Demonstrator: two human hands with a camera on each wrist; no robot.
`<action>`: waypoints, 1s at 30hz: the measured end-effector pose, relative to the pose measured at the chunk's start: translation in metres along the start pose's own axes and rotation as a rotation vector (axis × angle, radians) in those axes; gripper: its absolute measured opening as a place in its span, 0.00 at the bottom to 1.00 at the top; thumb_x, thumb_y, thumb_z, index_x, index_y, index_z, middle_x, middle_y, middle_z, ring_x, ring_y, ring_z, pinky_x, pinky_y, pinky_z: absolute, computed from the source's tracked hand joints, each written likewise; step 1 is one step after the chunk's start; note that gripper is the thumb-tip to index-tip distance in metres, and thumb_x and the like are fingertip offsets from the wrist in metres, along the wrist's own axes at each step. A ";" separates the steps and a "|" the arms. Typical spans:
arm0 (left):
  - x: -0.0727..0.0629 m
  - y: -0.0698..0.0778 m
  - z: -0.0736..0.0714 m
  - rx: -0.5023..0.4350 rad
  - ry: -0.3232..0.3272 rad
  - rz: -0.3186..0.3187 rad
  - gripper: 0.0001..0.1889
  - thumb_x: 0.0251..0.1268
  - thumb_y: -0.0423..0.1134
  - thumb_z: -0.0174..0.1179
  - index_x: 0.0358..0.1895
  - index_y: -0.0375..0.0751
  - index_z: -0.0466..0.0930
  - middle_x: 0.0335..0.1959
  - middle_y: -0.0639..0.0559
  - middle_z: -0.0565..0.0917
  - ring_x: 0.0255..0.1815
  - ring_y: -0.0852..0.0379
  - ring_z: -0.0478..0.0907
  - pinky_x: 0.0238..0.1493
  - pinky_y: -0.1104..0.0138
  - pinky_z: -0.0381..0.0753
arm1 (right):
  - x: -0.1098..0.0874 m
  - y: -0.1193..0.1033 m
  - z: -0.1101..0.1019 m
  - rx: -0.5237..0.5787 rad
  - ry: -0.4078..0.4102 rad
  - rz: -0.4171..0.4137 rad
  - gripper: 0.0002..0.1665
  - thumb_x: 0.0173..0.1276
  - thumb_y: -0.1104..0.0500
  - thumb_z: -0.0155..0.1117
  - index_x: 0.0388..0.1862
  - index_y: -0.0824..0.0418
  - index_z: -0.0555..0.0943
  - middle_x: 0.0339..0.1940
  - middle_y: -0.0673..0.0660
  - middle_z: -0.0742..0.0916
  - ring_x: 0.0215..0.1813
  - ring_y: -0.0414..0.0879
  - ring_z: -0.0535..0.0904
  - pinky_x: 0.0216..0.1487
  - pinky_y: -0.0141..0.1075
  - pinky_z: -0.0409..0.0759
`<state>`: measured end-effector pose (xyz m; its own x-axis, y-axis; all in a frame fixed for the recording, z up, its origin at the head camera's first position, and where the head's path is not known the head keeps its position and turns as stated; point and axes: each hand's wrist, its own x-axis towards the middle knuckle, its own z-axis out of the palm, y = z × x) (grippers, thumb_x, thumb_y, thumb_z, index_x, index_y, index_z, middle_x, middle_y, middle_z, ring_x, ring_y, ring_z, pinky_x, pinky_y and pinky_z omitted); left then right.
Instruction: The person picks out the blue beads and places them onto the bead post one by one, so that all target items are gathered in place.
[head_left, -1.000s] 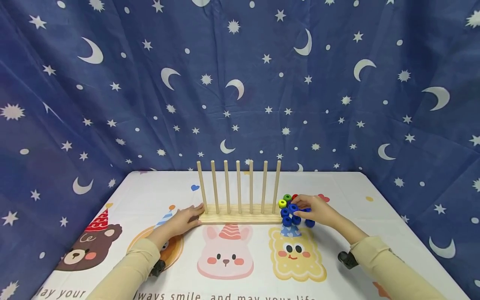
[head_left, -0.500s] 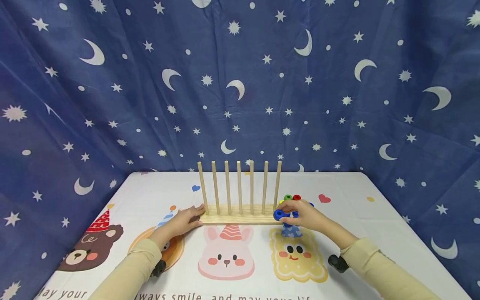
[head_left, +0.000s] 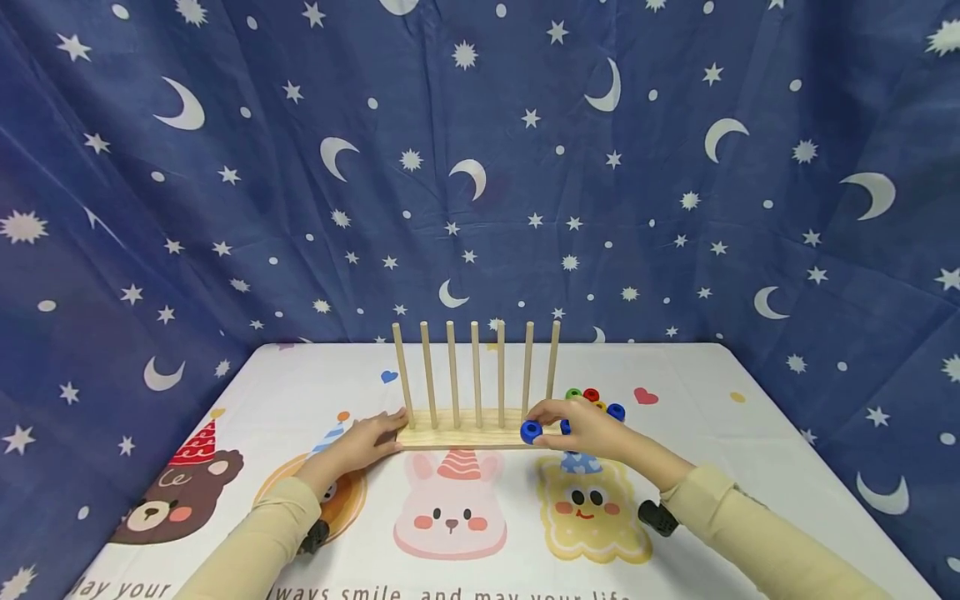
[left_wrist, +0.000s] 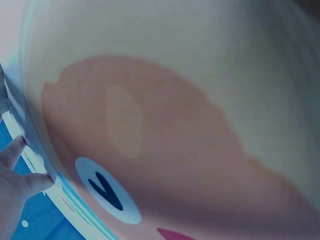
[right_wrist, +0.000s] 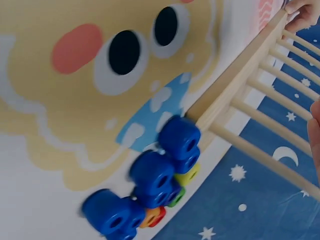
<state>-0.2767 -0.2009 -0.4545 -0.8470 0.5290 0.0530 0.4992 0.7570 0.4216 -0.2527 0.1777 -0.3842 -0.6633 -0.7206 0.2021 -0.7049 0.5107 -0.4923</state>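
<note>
A wooden peg rack (head_left: 465, 437), a flat base with a row of several upright dowels, stands mid-table. My left hand (head_left: 363, 442) grips the base's left end, thumb at the front and fingers behind. Between thumb and fingertips, my right hand (head_left: 577, 429) pinches a blue bead (head_left: 531, 432), its hole facing forward. That bead is in front of the rack's right part, overlapping the base in the head view. Behind the right hand lie loose beads, partly hidden: a red one (head_left: 591, 394), a green one (head_left: 573, 393) and blue ones (right_wrist: 150, 172). Only a fingertip (right_wrist: 315, 130) of that hand shows in the right wrist view.
A white tablecloth (head_left: 315, 379) with printed cartoon animals covers the table. Behind it hangs a dark blue curtain (head_left: 480, 242) with moons and stars. Black wrist cameras sit under both sleeves, such as the right one (head_left: 657, 517).
My right hand has lifted a blue bead out of the cluster and carried it left to the front of the rack. The left hand stays at the base's left end.
</note>
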 end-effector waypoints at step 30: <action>0.000 0.001 0.000 -0.044 -0.007 -0.028 0.28 0.65 0.41 0.57 0.64 0.30 0.67 0.68 0.34 0.65 0.67 0.27 0.59 0.60 0.27 0.52 | 0.043 -0.032 0.011 -0.006 0.172 -0.095 0.18 0.63 0.57 0.65 0.49 0.64 0.80 0.44 0.57 0.88 0.46 0.48 0.85 0.52 0.43 0.82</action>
<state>-0.2761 -0.2004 -0.4537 -0.8589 0.5110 0.0346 0.4671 0.7540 0.4618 -0.2557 0.1249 -0.3690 -0.6268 -0.6751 0.3891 -0.7672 0.4473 -0.4597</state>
